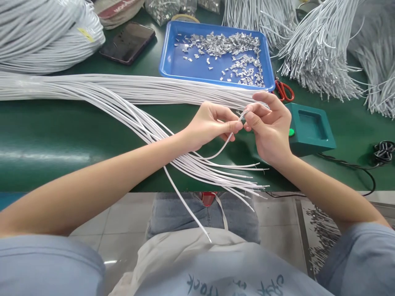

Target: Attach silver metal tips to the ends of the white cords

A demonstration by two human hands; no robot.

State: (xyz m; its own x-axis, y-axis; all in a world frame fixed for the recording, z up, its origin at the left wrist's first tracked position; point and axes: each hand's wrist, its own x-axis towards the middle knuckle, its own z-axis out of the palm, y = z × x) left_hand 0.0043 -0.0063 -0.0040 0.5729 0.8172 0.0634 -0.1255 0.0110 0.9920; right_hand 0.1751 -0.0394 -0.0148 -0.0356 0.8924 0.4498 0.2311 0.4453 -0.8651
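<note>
My left hand (pixel 212 123) pinches a white cable (pixel 227 142) near its end, thumb against forefinger. The fingertips of my right hand (pixel 273 127) close on a small silvery metal terminal (pixel 242 116) at that cable's tip. How the terminal sits on the wire is partly hidden by the fingers. Under my left forearm fans a loose group of white cables (pixel 203 170) with stripped ends, some hanging over the table's front edge. Behind both hands lies a straight bundle of white cables (pixel 148 88). Beyond it, a blue tray (pixel 216 82) holds many small metal terminals (pixel 222 44).
Right of my right hand stands a green box (pixel 330 137) with a recess on top. Red-handled scissors (pixel 288 92) lie behind it. A phone (pixel 128 43), a coiled cable bundle (pixel 46 37) and upright cable bunches (pixel 321 45) line the back. A black cord (pixel 348 162) runs at right.
</note>
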